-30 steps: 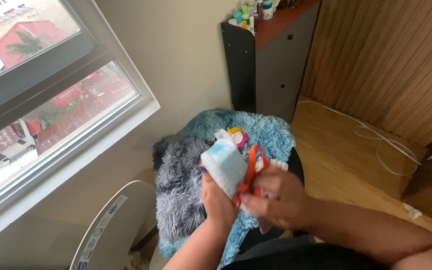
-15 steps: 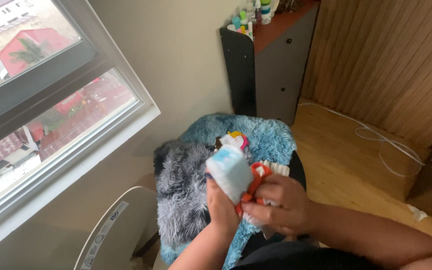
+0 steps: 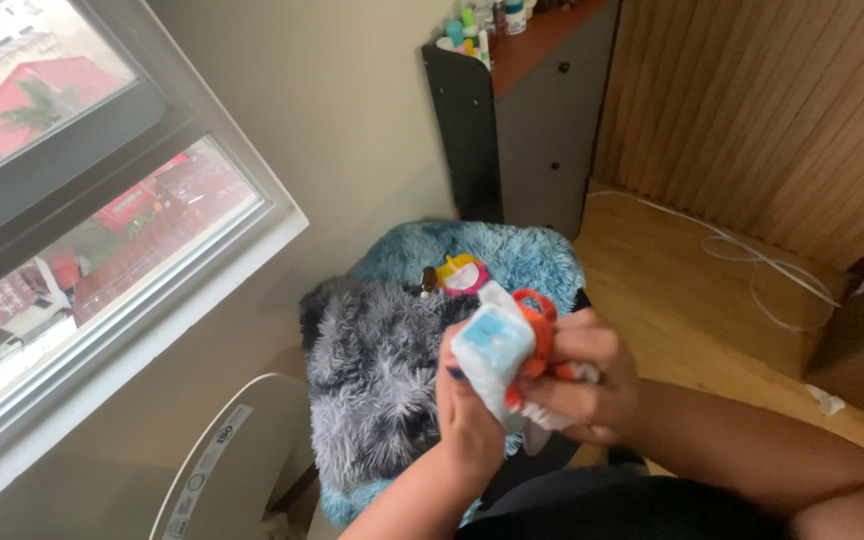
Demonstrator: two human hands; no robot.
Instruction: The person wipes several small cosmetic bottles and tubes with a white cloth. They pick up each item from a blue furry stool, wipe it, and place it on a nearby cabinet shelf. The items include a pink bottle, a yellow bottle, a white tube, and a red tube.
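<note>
Above the near edge of the grey fluffy cushion (image 3: pixel 377 385), both hands hold a folded white-and-blue diaper (image 3: pixel 492 352): the left hand (image 3: pixel 467 410) cups it from below, the right hand (image 3: pixel 582 375) has its fingers closed on its side and an orange piece (image 3: pixel 540 330). A loose grip could let it unfold or drop onto the cushion

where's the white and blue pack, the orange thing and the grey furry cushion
white and blue pack (image 3: pixel 492 352), head view, on its blue front face
orange thing (image 3: pixel 535 318), head view, on its upper looped part
grey furry cushion (image 3: pixel 372 375), head view, on the middle of its fur
</note>
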